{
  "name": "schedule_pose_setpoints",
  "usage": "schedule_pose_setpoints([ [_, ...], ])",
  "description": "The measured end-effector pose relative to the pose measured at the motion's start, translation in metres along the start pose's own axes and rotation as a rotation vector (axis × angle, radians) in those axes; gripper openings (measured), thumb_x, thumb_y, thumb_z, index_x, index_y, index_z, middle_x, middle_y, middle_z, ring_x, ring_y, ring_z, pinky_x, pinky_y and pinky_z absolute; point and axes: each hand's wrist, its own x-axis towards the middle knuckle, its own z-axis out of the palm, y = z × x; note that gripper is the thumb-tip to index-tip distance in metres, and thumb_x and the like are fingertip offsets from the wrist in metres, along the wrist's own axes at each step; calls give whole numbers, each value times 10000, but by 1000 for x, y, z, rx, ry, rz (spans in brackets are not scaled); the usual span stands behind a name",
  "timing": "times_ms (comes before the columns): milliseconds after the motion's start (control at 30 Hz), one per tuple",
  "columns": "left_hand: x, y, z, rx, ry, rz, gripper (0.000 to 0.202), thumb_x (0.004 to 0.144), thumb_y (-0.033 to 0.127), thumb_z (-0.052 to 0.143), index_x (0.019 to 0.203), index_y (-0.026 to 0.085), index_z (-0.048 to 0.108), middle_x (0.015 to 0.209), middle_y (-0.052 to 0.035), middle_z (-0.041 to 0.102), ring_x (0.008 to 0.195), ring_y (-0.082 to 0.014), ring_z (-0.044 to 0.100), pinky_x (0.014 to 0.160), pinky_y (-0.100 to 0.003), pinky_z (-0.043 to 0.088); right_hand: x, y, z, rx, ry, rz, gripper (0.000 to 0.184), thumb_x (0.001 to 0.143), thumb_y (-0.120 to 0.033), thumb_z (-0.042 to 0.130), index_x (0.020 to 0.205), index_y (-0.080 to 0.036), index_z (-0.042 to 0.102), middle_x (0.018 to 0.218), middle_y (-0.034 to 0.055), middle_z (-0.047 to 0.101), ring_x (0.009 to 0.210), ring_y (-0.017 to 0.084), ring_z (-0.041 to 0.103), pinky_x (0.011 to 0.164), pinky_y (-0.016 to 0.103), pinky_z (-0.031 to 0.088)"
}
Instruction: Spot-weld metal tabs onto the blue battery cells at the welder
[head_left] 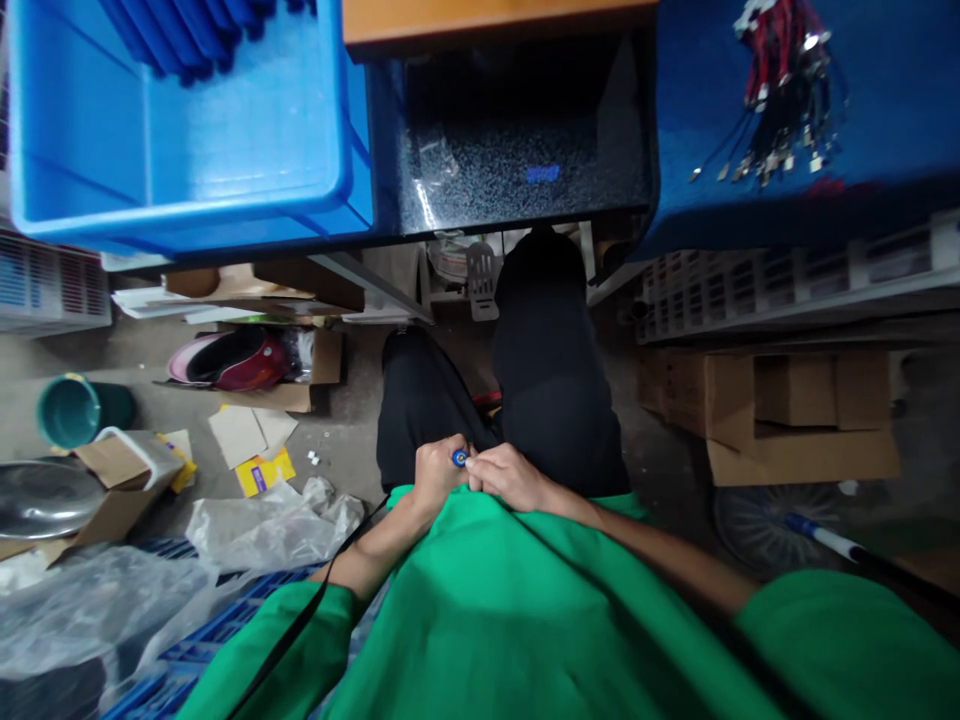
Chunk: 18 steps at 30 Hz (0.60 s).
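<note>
Both my hands meet in my lap over my black trousers [551, 380], just above the hem of my green shirt [495, 610]. My left hand [437, 470] is curled closed and my right hand [510, 474] is closed beside it. Between their fingertips they pinch a small round blue part [459, 458]. Its finer shape is too small to make out.
A large blue crate [187, 120] sits on the dark worktop [517, 150] at upper left. A bundle of red and black cables [784, 90] lies on a blue surface at upper right. Cardboard boxes [795, 420], plastic bags [270, 520], a teal bucket [71, 410] and paper litter the floor.
</note>
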Motion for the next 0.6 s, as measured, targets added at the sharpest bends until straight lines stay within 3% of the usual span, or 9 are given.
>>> schedule_pose_setpoints([
  [267, -4, -2, -1, -66, -171, 79, 249, 579, 284, 530, 470, 197, 324, 453, 59, 346, 463, -76, 327, 491, -228, 233, -5, -1, 0, -116, -31, -76, 441, 919, -429, 460, 611, -150, 608, 572, 6, 557, 566, 112, 500, 554, 222, 373],
  [467, -6, 2, 2, -243, -45, -54, 321, 655, 375, 552, 485, 190, 353, 449, 64, 331, 467, -69, 266, 447, -209, 219, -10, 1, 1, -75, 84, -131, 500, 936, -491, 418, 622, -156, 617, 538, 5, 525, 561, 125, 495, 565, 240, 377],
  [600, -5, 3, -1, -284, -22, -30, 347, 656, 383, 577, 477, 185, 354, 448, 63, 352, 470, -66, 271, 450, -204, 234, -11, -1, 0, -70, 94, -117, 455, 935, -450, 437, 634, -163, 620, 523, -2, 509, 557, 127, 495, 561, 240, 370],
])
